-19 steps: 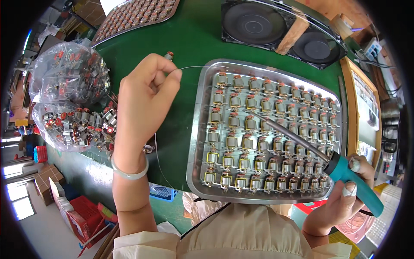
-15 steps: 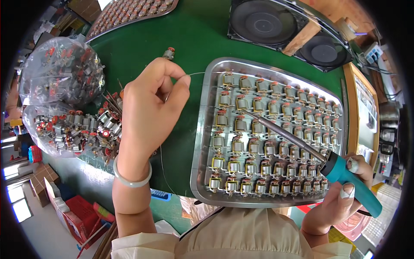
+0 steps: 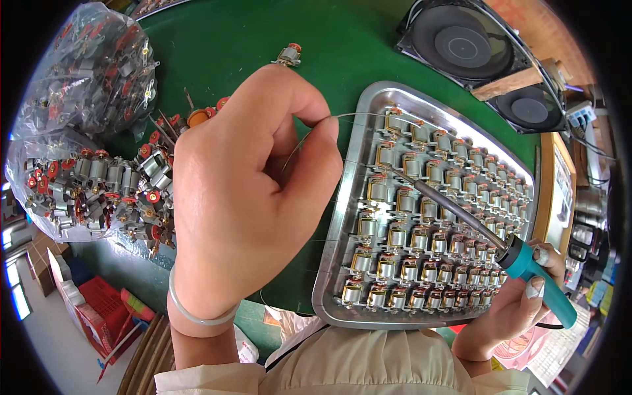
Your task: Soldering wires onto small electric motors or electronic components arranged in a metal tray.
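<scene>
My left hand (image 3: 243, 204) is closed, with thumb and forefinger pinching a thin solder wire (image 3: 372, 115). The wire's free end reaches over the tray's left rim, above the far row of parts. A steel tray (image 3: 331, 263) holds rows of small silver motor armatures (image 3: 434, 172) with copper windings. My right hand (image 3: 503, 319) grips the teal handle of a soldering iron (image 3: 548, 289), low at the tray's right side. The iron's shaft slants across the tray, its tip close to the armatures near the left side. Whether it touches one I cannot tell.
Left of my left hand, clear plastic bags (image 3: 89, 82) and a loose pile of armatures (image 3: 108, 174) lie on the green tabletop (image 3: 217, 39). One armature (image 3: 289, 55) stands alone beyond that hand. Black round fans (image 3: 461, 43) stand at the far right, beside a wooden frame (image 3: 548, 178).
The view has shifted, moving the tray rightward in it. My left hand looks larger and nearer, and the wire now extends over the armatures. The iron tip sits closer to the tray's left side.
</scene>
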Demonstrator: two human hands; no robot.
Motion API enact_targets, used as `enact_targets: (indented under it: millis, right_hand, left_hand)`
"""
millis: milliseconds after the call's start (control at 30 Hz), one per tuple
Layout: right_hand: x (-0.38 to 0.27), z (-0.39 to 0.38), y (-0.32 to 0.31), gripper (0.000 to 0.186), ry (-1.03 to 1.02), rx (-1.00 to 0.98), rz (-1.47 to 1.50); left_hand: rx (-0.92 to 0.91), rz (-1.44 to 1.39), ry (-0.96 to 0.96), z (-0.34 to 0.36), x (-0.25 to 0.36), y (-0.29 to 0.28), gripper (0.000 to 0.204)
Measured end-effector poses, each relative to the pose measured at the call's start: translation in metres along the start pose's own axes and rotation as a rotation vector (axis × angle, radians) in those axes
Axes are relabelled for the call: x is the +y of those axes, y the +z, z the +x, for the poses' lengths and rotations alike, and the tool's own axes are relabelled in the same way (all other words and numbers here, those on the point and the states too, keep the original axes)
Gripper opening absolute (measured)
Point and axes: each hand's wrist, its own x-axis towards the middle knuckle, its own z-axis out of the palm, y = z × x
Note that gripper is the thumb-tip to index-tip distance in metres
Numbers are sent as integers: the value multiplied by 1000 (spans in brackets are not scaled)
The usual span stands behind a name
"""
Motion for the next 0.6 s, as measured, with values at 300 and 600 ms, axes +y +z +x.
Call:
enact_targets:
  millis: [300, 600]
  right_hand:
    - [3, 1, 2, 37, -45, 12, -16]
    - [3, 1, 5, 36, -59, 9, -4]
  left_hand:
    - [-16, -21, -22, 1, 2, 3, 8]
    - [-15, -22, -31, 0, -2, 1, 7]
